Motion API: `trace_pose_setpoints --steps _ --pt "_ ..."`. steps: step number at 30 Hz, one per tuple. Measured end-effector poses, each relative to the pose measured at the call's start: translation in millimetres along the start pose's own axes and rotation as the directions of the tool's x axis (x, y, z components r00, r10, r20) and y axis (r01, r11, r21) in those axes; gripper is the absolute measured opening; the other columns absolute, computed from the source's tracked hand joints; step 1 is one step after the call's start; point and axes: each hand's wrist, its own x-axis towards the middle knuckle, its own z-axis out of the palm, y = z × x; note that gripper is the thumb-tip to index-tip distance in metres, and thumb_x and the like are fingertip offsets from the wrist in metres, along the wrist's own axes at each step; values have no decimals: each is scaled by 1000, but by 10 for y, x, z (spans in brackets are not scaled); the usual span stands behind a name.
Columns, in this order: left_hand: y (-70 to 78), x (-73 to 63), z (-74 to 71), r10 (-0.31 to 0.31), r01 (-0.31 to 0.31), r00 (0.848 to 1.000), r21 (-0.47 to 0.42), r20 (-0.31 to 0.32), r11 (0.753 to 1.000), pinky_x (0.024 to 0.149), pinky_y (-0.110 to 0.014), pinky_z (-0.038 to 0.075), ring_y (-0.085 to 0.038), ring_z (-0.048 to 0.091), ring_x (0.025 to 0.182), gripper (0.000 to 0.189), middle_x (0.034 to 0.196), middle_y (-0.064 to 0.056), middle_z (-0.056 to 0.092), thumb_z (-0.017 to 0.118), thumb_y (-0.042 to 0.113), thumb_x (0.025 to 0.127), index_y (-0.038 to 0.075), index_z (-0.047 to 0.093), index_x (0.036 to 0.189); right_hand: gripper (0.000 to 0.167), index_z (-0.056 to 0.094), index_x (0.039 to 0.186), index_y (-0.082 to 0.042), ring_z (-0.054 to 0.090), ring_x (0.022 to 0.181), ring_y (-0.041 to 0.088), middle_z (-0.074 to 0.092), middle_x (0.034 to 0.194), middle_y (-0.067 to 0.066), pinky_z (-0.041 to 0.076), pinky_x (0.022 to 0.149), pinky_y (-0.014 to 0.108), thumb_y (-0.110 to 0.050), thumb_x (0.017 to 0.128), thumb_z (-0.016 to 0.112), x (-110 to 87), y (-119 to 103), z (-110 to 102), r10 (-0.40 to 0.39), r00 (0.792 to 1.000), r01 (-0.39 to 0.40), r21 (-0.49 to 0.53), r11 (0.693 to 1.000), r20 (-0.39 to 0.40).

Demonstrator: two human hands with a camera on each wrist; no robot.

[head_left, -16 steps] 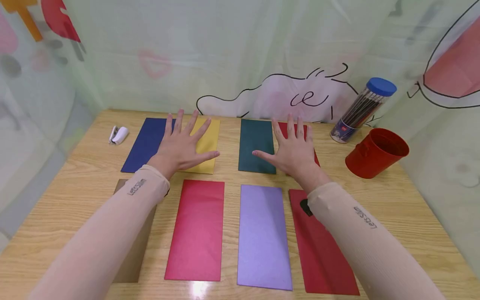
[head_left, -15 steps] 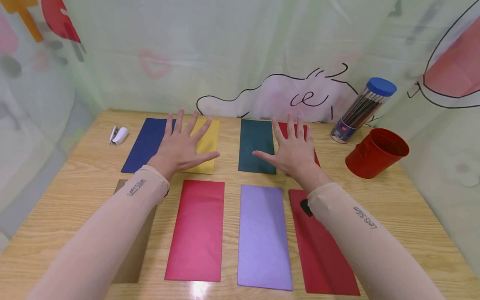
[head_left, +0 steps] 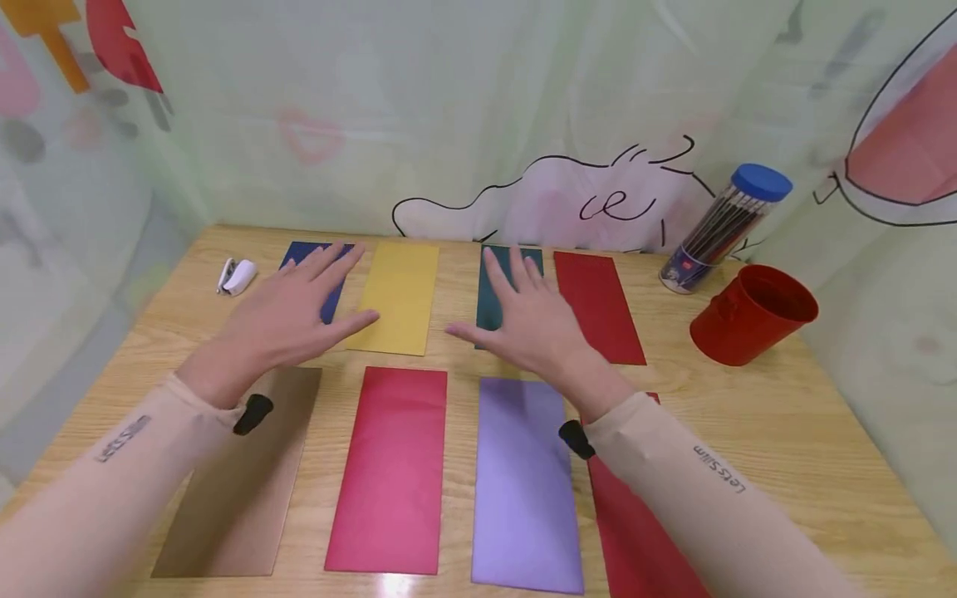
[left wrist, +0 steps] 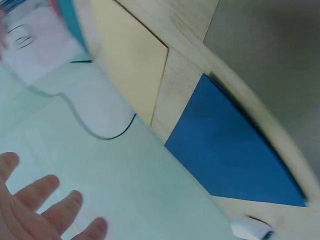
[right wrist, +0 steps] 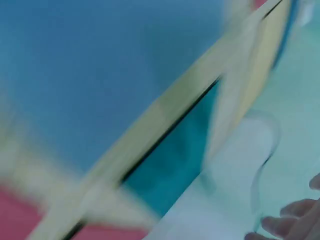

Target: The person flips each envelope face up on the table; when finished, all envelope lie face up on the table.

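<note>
My left hand point(head_left: 287, 316), fingers spread and holding nothing, is raised over a flat navy blue rectangle point(head_left: 334, 306) and partly covers it. A yellow rectangle point(head_left: 396, 299) lies just right of that hand. My right hand point(head_left: 534, 320) also has its fingers spread and nothing in it; it overlaps a dark green rectangle point(head_left: 488, 303). Right of it lies a red one point(head_left: 601, 311). The front row holds brown point(head_left: 254, 482), pink point(head_left: 389, 473), lilac point(head_left: 523, 490) and crimson point(head_left: 628, 515) rectangles, the last partly hidden by my right forearm. All look like paper envelopes or card.
A small white stapler point(head_left: 239, 277) lies at the table's back left. At the back right, a tilted-looking clear tube of pencils point(head_left: 718, 232) with a blue lid stands behind a red bucket point(head_left: 748, 320). A printed curtain point(head_left: 449, 108) hangs along the table's back edge.
Both hands have moved left and nearer to me, fingers still spread. The yellow, red and brown rectangles are now more exposed, while more of the green one is covered. The rectangles stay in place.
</note>
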Motion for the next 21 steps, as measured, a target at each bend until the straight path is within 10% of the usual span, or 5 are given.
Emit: trace_pose_setpoints --steps 9,21 --pt "-47 -734 -136 -25 10 998 -250 -54 968 109 -62 30 -32 33 145 73 158 -3 36 59 55 97 23 33 158 107 14 163 -30 34 145 30 22 165 8 47 101 47 -83 80 57 -163 -930 135 -197 978 170 288 942 69" --pt "-324 -1677 245 -92 84 996 -277 -14 957 90 -61 47 -35 55 124 62 143 -3 54 70 43 94 23 48 149 98 30 160 -24 35 145 18 35 160 4 38 110 37 -74 83 64 -36 -1582 507 -357 927 261 486 834 115"
